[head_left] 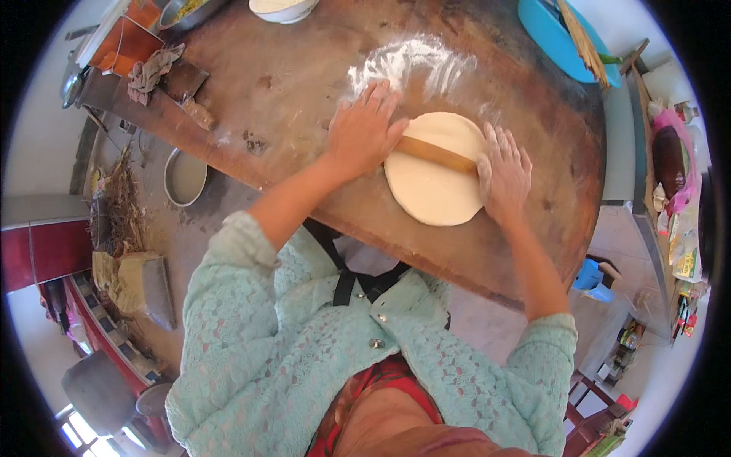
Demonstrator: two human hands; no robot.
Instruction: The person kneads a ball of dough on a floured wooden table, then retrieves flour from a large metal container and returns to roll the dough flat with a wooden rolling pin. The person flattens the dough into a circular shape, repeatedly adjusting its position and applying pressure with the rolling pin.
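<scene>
A round, flat sheet of dough [435, 189] lies on the brown wooden table [289, 68]. Across its upper part rests a wooden rolling pin [437, 155], slightly tilted. My left hand [361, 131] is at the pin's left end, fingers stretched out past it and thumb toward the dough. At the other end, my right hand [504, 174] lies over the pin and the dough's right edge, its fingers extended. Both palms cover the pin's ends, so the contact beneath them is hidden. White flour [411, 65] is spread on the table just beyond the dough.
A white bowl [283, 7] and a metal pan [189, 12] stand at the far edge. A blue basin [560, 42] is at the far right, with a wooden strip across it. An orange bucket [126, 38] and a cloth [154, 75] are left. A metal basin [185, 178] sits below the table.
</scene>
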